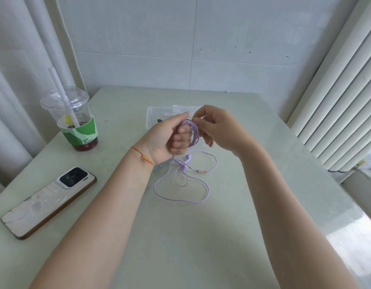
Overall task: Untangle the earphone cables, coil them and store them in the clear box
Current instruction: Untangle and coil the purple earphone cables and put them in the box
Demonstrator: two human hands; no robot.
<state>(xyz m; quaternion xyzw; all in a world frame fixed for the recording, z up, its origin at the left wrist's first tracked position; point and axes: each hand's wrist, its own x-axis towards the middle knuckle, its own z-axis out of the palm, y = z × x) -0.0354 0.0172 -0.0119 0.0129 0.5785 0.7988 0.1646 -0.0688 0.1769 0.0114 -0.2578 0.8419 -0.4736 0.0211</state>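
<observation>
A purple earphone cable (181, 200) lies in loose loops on the pale table, with its two earbuds (185, 162) near the middle. Part of it is wound in a coil (194, 132) around the curled fingers of my left hand (170, 136), which is held above the table. My right hand (217, 128) pinches the cable at the top of that coil. Behind both hands lies the clear box (157, 113), mostly hidden by them, with something dark inside it.
A plastic cup (73, 119) with a straw and a green sleeve stands at the far left. A phone (49, 202) lies face down near the left edge. A wall borders the table's far edge, and a white radiator (336, 113) stands to the right.
</observation>
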